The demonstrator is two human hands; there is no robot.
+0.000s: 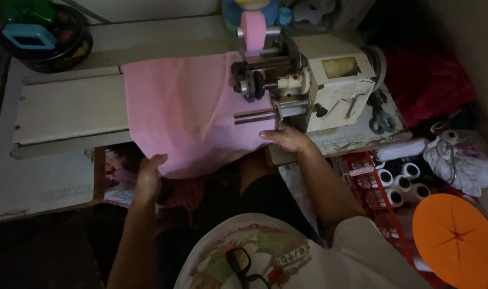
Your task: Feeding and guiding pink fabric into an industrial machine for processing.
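Work table (67,112) extends ahead of and beyond both hands, pale, dimly lit. Cream sewing machine (329,88) sits just ahead of the right hand, its shaft end and pulleys facing left toward the cloth. Pink fabric (185,112) lies flat across the table between the two hands and ahead of them; long axis runs away from the person, near edge hanging over the table lip. Left hand (150,174) is curled over that hanging near-left corner, fingers closed on the cloth. Right hand (288,138) rests flat, fingers narrow, pressing the fabric's right edge at the machine base; this hand is nearer the machine. Right of the right hand: orange disc (457,238), red basket (370,176) of thread spools (402,182). Scissors (380,118) lie beyond it.
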